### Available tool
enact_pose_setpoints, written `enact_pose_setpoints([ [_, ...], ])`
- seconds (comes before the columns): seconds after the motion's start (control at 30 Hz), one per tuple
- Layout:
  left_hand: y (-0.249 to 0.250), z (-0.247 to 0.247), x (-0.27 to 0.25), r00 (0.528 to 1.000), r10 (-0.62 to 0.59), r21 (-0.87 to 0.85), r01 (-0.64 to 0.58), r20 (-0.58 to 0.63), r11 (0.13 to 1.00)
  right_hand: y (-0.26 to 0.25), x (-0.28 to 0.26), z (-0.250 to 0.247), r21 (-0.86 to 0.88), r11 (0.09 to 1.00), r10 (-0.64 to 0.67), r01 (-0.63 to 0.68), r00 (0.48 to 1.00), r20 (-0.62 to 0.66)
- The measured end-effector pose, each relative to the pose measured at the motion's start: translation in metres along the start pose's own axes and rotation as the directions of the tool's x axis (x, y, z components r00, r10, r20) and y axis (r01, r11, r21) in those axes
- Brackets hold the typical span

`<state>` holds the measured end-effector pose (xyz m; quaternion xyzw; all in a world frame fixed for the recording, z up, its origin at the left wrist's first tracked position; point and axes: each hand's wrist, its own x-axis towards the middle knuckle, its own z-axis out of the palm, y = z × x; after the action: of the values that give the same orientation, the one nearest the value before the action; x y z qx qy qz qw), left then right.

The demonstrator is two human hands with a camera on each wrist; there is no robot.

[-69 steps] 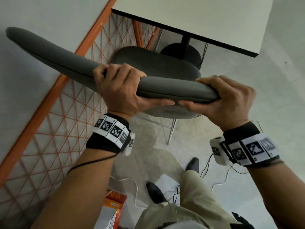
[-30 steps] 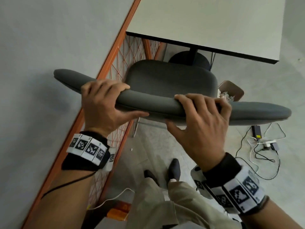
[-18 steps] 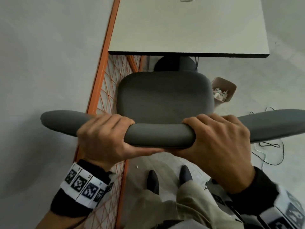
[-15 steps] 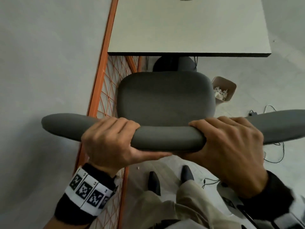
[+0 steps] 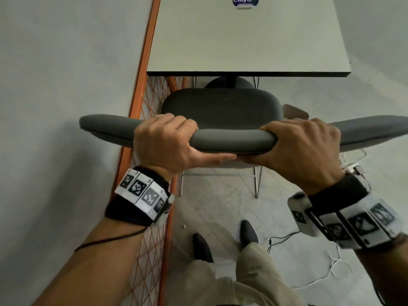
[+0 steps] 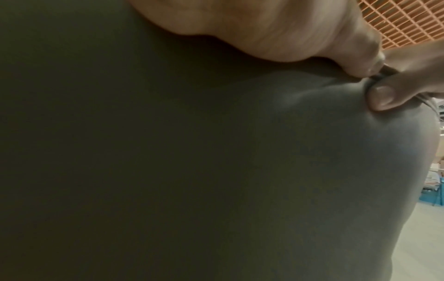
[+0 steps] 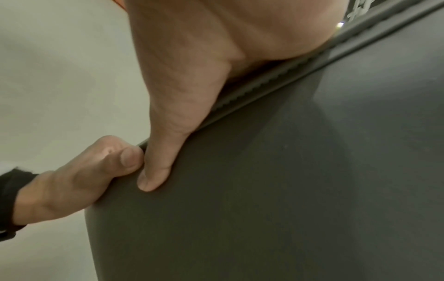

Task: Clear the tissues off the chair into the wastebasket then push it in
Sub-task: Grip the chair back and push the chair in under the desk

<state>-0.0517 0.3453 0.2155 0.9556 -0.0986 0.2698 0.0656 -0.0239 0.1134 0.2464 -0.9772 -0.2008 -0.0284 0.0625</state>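
A grey padded chair (image 5: pixel 223 111) faces the white table (image 5: pixel 242 40), its seat's front edge just short of the table's near edge. My left hand (image 5: pixel 167 142) grips the top of the backrest (image 5: pixel 231 140) left of centre, fingers over the front, thumb along the back. My right hand (image 5: pixel 302 149) grips the same rim right of centre. Both thumbs nearly meet on the grey back (image 7: pixel 288 171), as the left wrist view (image 6: pixel 382 97) also shows. The seat is bare. The brown wastebasket (image 5: pixel 294 111) peeks out right of the seat; its contents are hidden.
An orange-framed mesh partition (image 5: pixel 141 80) and a grey wall run along the left, close to the chair's left wing. The table's black pedestal base (image 5: pixel 229 83) stands beyond the seat. Cables (image 5: pixel 284 237) lie on the floor at right. My shoes (image 5: pixel 247 235) stand behind the chair.
The chair has swung round from slanted to square with the table and slid toward it. Both hands stayed on the backrest, the right one tightening its hold. The wastebasket is now mostly hidden by my right hand.
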Motion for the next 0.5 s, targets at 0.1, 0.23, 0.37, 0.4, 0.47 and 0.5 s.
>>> enact_pose_setpoints([
  [0.1,0.0,0.003,0.0,1.0,0.022,0.007,-0.022,-0.013,1.0,0.003,0.0,0.002,-0.006,1.0,0.009,-0.009,1.0,0.008],
  [0.23,-0.003,0.012,0.004,0.997,0.047,0.02,-0.046,-0.068,0.999,0.009,0.008,0.005,-0.024,1.0,-0.008,0.008,1.0,0.007],
  [0.37,-0.011,0.026,0.02,0.994,0.045,0.019,-0.043,-0.099,0.999,0.017,0.027,0.009,-0.038,0.999,-0.011,0.011,1.0,-0.004],
  [0.4,-0.014,0.029,0.025,0.995,0.043,0.02,-0.041,-0.09,0.999,0.018,0.033,0.01,-0.041,0.999,-0.014,0.014,1.0,-0.003],
  [0.47,-0.02,0.036,0.036,0.995,0.048,0.029,-0.045,-0.088,0.999,0.019,0.046,0.011,-0.055,0.998,-0.01,0.008,1.0,-0.027],
  [0.5,-0.023,0.04,0.044,0.995,0.046,0.024,-0.044,-0.091,0.999,0.02,0.054,0.011,-0.061,0.998,-0.004,0.002,0.999,-0.04],
])
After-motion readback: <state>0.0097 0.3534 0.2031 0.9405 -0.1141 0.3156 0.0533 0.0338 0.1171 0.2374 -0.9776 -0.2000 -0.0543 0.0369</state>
